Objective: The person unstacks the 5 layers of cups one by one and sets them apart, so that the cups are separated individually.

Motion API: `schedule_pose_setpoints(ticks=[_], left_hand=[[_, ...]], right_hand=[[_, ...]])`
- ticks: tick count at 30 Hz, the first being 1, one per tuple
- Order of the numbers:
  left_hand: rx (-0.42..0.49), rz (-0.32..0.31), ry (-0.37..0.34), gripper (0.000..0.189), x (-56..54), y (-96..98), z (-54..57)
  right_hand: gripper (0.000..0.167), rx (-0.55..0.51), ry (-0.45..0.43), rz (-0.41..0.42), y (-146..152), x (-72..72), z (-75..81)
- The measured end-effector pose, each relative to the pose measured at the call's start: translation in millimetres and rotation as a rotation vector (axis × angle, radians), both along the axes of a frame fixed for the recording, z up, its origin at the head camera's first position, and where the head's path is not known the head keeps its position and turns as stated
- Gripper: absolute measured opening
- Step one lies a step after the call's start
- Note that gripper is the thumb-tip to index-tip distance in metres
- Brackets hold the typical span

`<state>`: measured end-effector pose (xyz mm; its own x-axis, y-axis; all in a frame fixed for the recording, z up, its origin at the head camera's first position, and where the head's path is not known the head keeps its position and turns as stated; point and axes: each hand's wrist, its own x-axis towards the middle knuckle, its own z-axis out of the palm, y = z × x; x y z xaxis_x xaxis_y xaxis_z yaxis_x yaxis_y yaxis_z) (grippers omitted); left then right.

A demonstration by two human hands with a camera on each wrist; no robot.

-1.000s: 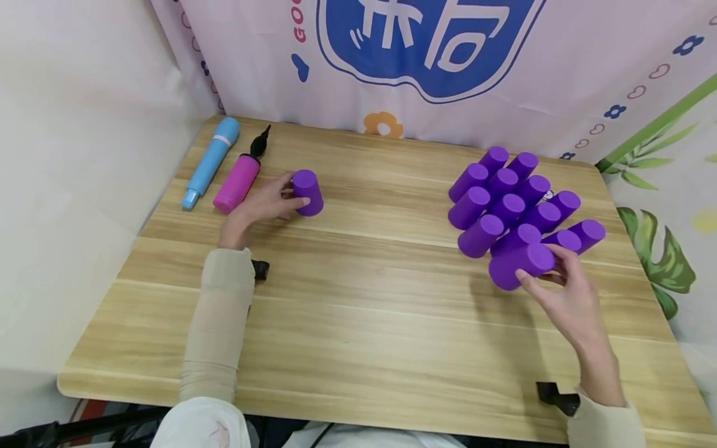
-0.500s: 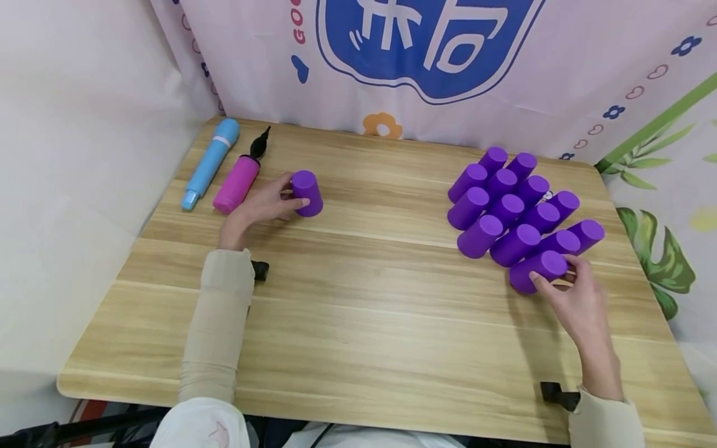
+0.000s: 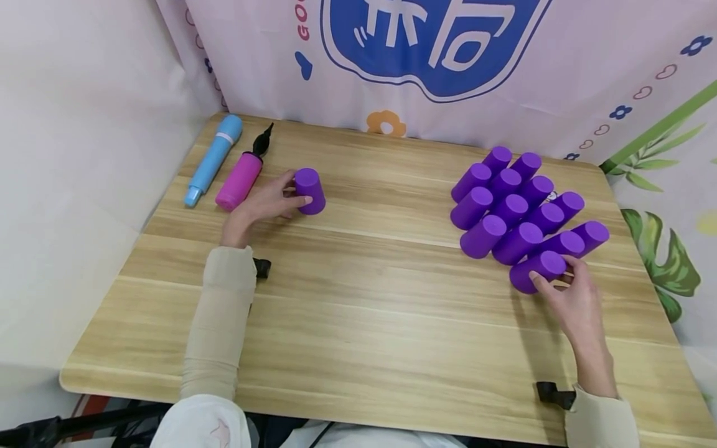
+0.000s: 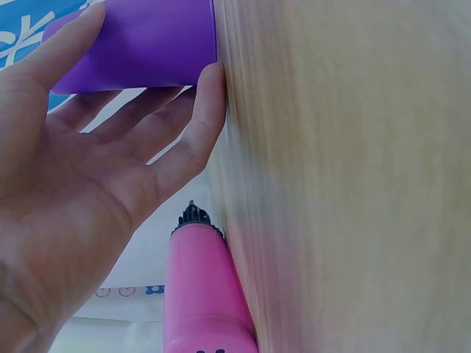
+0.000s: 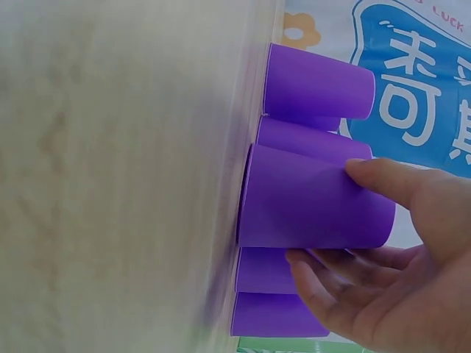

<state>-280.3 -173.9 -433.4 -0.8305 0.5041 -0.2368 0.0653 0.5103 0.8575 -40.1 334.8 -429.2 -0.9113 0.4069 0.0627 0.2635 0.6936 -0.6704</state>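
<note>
On the left of the table, my left hand (image 3: pixel 269 199) grips an upside-down purple cup (image 3: pixel 310 191), thumb on the near side and fingers behind. In the left wrist view the cup (image 4: pixel 147 44) stands with its rim at the tabletop, a fingertip low beside it. At the right, a tight cluster of several upside-down purple cups (image 3: pixel 506 196) stands in slanting rows. The front cup (image 3: pixel 534 274) of this group is held by my right hand (image 3: pixel 577 305), thumb near its top. In the right wrist view, this cup (image 5: pixel 316 198) stands with its rim at the table surface.
Left of my left hand lie a pink hand pump (image 3: pixel 241 180) with a black nozzle and a light blue pump-like tube (image 3: pixel 213 160). A printed cloth (image 3: pixel 426 112) hangs along the back edge of the wooden table (image 3: pixel 364 311). White sheeting (image 3: pixel 112 155) borders the left side.
My right hand has brought its cup rightward and down to the front of the cluster, where it has stayed for the last half second. The left hand keeps its hold.
</note>
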Motion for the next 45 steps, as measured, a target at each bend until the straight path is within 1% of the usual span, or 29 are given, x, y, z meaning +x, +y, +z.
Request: schedule_pose_setpoints(ticks=[5,15,20,26,33,35,38,40,43,45], left_hand=[[0.004,-0.001,-0.001,0.072,-0.4,0.3,1.1],[0.002,-0.007,0.012,0.071,-2.9,-0.9,-3.6],[0.004,-0.012,0.013,0.071,-3.1,2.1,-1.6],[-0.001,-0.001,0.023,0.07,-3.4,2.9,0.4],[0.005,0.004,0.035,0.07,-1.3,0.4,-1.0],[0.005,0.005,0.054,0.072,-0.2,1.4,-0.6],[-0.017,-0.007,0.1,0.075,3.0,7.5,2.2],[-0.027,-0.022,0.135,0.075,6.9,16.8,4.1],[-0.032,-0.072,0.168,0.075,15.7,37.9,6.0],[-0.022,-0.108,0.179,0.075,23.8,55.5,7.0]], right_hand=[[0.068,0.001,0.006,-0.005,1,-0.3,-1.3],[0.069,0.013,-0.002,0.004,1,0.6,-2.6],[0.073,0.01,0.001,0.004,1,3.8,-1.2],[0.078,0.009,0.0,0.008,2,4.4,-0.5],[0.068,0.033,0.02,0.021,-1,3.4,1.6],[0.066,0.031,0.032,0.025,-3,2.6,1.9],[0.065,0.029,0.039,0.029,-3,1.8,1.7],[0.065,0.029,0.039,0.03,-3,1.9,1.4],[0.065,0.026,0.04,0.03,-2,2.7,0.9],[0.064,0.025,0.041,0.027,-1,3.5,0.4]])
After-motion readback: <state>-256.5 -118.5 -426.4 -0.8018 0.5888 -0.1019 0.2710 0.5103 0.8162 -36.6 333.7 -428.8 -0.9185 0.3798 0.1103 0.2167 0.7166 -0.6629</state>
